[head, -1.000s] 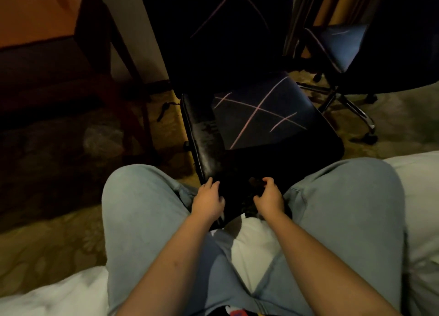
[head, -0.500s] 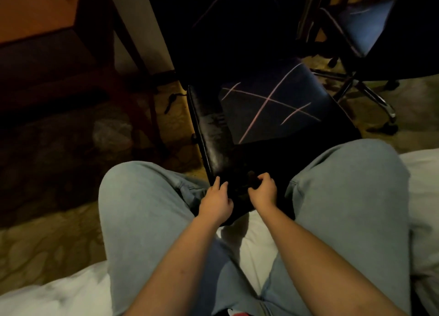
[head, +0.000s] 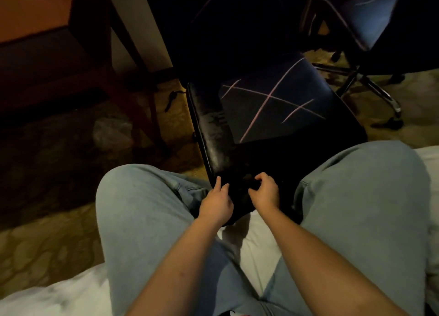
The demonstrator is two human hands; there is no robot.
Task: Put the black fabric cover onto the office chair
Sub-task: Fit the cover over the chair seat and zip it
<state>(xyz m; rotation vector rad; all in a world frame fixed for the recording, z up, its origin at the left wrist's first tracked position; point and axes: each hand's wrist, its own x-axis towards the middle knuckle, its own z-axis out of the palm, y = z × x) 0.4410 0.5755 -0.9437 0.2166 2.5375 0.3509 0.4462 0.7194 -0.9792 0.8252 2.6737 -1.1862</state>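
The office chair [head: 209, 123] stands right in front of my knees, its worn black seat bare along the left edge. A black fabric cover [head: 280, 109] with thin pink crossing lines lies over most of the seat and runs up the backrest. At the seat's near edge my right hand [head: 264, 193] pinches a bunched fold of the cover. My left hand [head: 217, 204] rests beside it, fingers stretched toward the seat's front left corner and touching the dark edge.
A second chair [head: 363, 14] with a similar cover and a chrome wheeled base stands at the back right. A dark wooden desk [head: 35, 30] and its legs are at the left. Patterned carpet surrounds the chairs. I sit on white bedding [head: 59, 294], knees apart.
My hands have drawn closer together at the seat's front edge. The left fingers have straightened toward the corner. The view has shifted slightly nearer the seat.
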